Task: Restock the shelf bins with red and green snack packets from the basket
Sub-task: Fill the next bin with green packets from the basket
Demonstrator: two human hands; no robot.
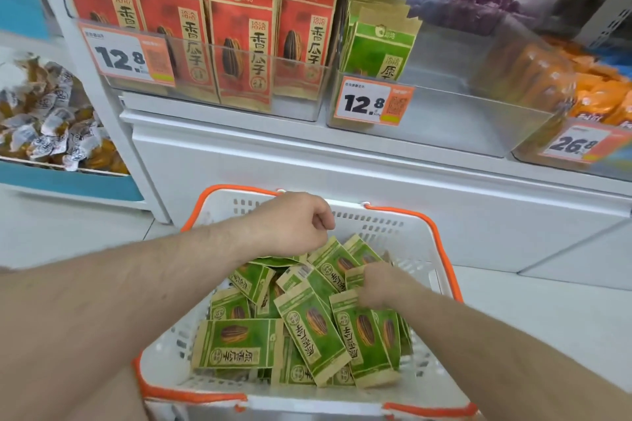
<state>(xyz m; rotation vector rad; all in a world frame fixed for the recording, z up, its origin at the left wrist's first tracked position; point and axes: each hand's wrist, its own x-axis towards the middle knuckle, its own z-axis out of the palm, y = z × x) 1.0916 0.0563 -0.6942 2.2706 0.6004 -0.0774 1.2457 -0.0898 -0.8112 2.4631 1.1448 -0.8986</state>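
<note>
Below me, the white basket (420,251) with its orange rim sits on the floor against the base of the shelf, and it holds only green snack packets (309,328) as far as I can see. They lie in a loose heap, overlapping at all angles, some face up and some tilted. Each one is a flat kraft-paper pouch with a green panel, a striped sunflower seed printed on it and dark lettering along the side.

My left hand (290,225) reaches over the far edge of the heap, fingers curled together and pinching the top corner of a green packet (330,256). My right hand (379,284) is down among the packets at the right of the pile, fingers bent onto the edge of another one (362,331); I cannot tell whether that grip is really clamped or only resting there.

Up on the shelf, the left clear bin (297,96) is packed with red packets (242,44) standing upright in rows, the same pouch with a red panel. An orange price tag (128,56) hangs on its front. The bin beside it on the right (461,123) holds a stack of green packets (379,44) at its left end, the rest of it bare, with its own price tag (372,102).
</note>
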